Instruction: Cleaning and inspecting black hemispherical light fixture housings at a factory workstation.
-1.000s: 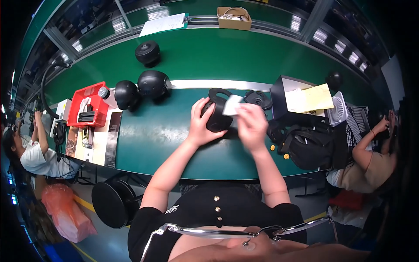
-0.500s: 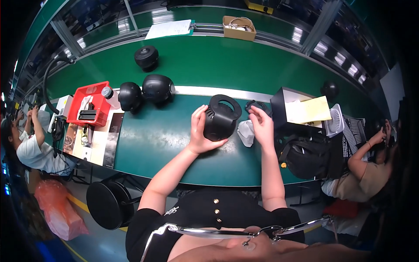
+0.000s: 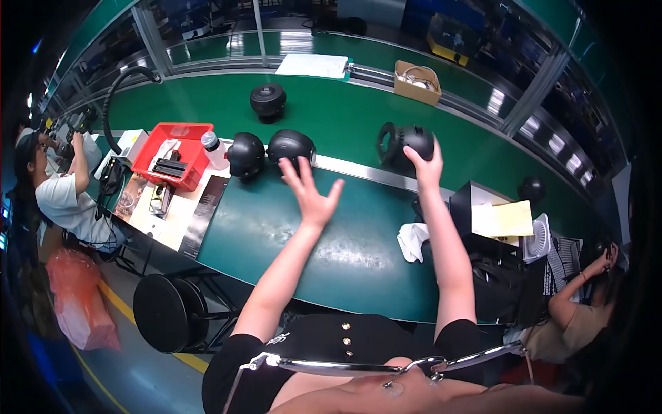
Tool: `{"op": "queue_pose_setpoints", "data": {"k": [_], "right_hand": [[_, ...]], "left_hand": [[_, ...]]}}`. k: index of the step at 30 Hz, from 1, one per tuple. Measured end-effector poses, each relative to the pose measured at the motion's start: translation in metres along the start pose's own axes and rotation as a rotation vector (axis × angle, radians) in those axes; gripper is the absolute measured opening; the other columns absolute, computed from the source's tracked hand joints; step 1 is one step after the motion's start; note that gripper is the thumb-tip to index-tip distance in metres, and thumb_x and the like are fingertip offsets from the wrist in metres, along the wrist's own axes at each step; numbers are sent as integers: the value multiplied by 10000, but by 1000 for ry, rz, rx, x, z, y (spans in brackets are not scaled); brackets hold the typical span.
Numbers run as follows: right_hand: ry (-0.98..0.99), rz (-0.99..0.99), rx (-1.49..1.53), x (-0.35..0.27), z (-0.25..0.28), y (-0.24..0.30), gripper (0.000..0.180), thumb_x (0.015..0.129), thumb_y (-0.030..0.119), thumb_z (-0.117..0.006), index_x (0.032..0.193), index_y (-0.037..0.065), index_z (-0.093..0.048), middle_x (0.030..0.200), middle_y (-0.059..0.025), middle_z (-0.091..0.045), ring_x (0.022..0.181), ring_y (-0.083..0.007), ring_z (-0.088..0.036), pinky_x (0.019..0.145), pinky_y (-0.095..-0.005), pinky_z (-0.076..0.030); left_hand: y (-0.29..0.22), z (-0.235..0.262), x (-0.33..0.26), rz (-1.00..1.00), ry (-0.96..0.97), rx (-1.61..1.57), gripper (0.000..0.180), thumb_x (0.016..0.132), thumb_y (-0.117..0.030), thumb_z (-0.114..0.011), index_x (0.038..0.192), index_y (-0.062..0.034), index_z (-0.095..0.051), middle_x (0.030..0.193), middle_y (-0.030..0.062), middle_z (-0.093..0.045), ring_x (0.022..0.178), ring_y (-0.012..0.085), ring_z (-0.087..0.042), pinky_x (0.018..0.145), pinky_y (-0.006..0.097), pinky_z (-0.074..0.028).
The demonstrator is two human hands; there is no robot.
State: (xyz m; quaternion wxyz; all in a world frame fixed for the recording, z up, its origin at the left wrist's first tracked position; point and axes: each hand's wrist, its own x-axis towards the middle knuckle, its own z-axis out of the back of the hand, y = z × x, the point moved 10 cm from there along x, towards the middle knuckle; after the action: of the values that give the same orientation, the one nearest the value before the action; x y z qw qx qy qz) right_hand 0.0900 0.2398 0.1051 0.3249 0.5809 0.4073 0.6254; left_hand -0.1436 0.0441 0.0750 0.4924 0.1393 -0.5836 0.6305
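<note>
A long green worktop (image 3: 358,241) is flanked by a metal-framed conveyor line (image 3: 207,62) under reflected overhead light, while a round black stool (image 3: 162,312) is set on the grey floor (image 3: 131,376) marked by a yellow line (image 3: 138,324).

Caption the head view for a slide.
Right hand grips black housing on green belt; left hand reaches open.

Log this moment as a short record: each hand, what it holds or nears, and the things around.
left hand: open, fingers spread, reaching toward round black housing; not touching
right hand: grips black ring-fronted housing on green belt
beside: second black housing, red tray, white cloth
</note>
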Motion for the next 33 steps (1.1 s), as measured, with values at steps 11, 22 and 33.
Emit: {"op": "queue_pose_setpoints", "data": {"k": [11, 22, 33], "right_hand": [[422, -152, -1214, 70, -6, -50, 721, 633, 196, -727, 1282, 349, -452, 1466, -79, -210, 1337, -411, -134, 994, -695, -117], [500, -306, 690, -101, -77, 3, 697, 786, 260, -666, 1354, 22, -341, 1298, -129, -437, 1168, -210, -447, 981, -336, -353], [228, -1030, 516, -177, -58, -49, 659, 873, 631, -287, 1225, 112, -487, 1204, -91, -542, 1090, -263, -526, 811, -506, -472]], "left_hand": [[102, 8, 8, 495, -253, -127, 1141, 604, -231, -827, 1384, 36, -39, 1358, 264, -207, 1272, 367, -267, 1055, 433, -231], [14, -94, -68, 894, 608, -1334, 543, 944, -442, -287, 1222, -15, -475, 1225, 114, -525, 1112, 190, -505, 981, 329, -374], [-24, -45, -36, 152, 341, -691, 581, 916, -451, -414, 1229, 35, -472, 1165, 164, -548, 1091, 233, -522, 938, 316, -380]]}}
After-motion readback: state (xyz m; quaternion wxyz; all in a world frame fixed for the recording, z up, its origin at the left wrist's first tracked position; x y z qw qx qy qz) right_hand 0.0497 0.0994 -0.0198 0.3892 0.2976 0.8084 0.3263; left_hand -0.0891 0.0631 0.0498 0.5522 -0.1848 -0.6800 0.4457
